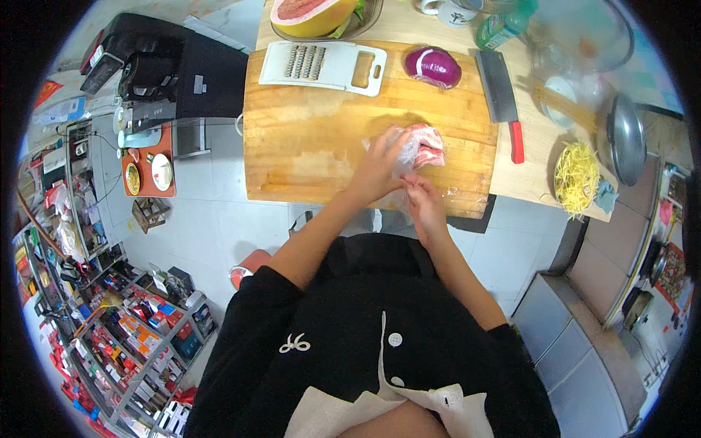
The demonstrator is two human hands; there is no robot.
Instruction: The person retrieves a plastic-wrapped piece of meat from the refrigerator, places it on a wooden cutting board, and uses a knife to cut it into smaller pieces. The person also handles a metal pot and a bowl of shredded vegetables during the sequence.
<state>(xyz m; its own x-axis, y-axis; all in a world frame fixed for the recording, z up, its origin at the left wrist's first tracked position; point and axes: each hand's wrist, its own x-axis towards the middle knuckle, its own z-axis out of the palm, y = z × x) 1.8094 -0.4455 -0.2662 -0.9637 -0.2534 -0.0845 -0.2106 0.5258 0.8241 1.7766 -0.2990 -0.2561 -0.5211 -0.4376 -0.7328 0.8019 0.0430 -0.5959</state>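
A piece of raw red-and-white meat [429, 146] lies on the wooden cutting board [307, 160], partly wrapped in a clear plastic bag [406, 162]. My left hand [380, 166] is curled over the bag at the meat's left side, its fingertips against the plastic. Just below the meat, my right hand [425, 204] pinches the gathered edge of the same bag. The meat's right end shows out of the plastic, while its left part is hidden by my left hand.
Further back on the board are a white grater [342, 67] and half a purple onion [433, 67]. A red-handled cleaver [499, 95] lies at its right edge. Yellow shreds [577, 175] fill a bowl near a metal basin [626, 139]. A cut pomelo [310, 16] sits behind the grater.
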